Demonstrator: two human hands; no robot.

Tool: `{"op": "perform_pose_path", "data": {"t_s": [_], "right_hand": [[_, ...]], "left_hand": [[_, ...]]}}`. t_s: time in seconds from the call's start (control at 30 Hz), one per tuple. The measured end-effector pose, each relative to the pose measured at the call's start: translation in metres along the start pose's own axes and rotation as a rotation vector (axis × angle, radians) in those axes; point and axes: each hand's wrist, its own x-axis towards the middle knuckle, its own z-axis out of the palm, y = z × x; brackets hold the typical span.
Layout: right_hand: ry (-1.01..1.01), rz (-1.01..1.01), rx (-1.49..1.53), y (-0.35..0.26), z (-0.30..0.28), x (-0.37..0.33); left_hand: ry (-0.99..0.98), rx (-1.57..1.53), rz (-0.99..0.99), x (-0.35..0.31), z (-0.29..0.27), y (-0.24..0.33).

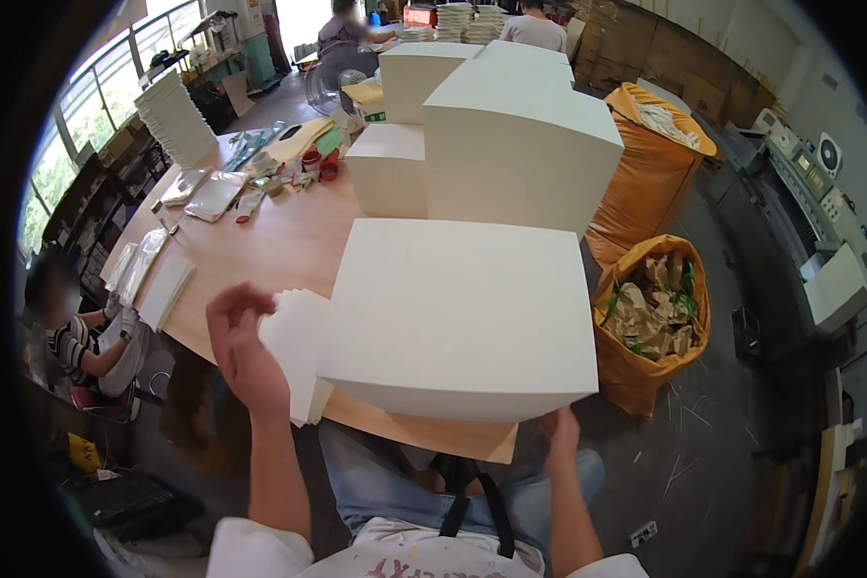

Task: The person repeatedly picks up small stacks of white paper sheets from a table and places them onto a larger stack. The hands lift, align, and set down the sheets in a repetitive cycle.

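Note:
My left hand (246, 352) is beside a smaller, slightly fanned stack of white sheets (301, 342), its fingers loosely bent and apart, with nothing visible in them. To the right of those sheets is a thick block of stacked white paper (462, 308), lying flat at the table's near edge. My right hand (561, 438) is just below the near right corner of that block. Its fingertips are partly hidden there, so its grip does not show.
Tall white paper stacks (520, 144) rise behind the block. Orange sacks (650, 376) stand right of the table (289, 226); the nearer holds crumpled brown paper. Plastic packets (217, 193) and red tape rolls (311, 160) lie at the back left. A person (91, 347) sits at left.

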Motion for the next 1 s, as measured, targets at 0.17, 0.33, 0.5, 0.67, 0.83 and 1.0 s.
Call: {"op": "perform_pose_path", "data": {"t_s": [0.17, 0.33, 0.5, 0.67, 0.83, 1.0], "right_hand": [[-0.054, -0.729, 0.037, -0.155, 0.015, -0.076], [-0.117, -0.774, -0.369, -0.221, 0.023, -0.104], [-0.146, -0.642, -0.595, -0.25, 0.026, -0.127], [-0.258, -0.587, -0.847, -0.301, 0.034, -0.143], [-0.134, -0.715, -0.569, -0.297, 0.059, -0.142], [-0.114, -0.919, -0.241, -0.27, 0.079, -0.132]], "left_hand": [[-0.986, 0.233, 0.396, 0.003, 0.129, 0.057], [-1.144, 0.396, 0.35, -0.01, 0.151, 0.045], [-1.108, 0.36, 0.289, -0.009, 0.151, 0.042], [-0.966, 0.227, 0.356, -0.011, 0.146, 0.036], [-1.063, 0.215, 0.209, -0.011, 0.145, 0.037], [-1.077, 0.179, 0.278, -0.01, 0.146, 0.036]]}}
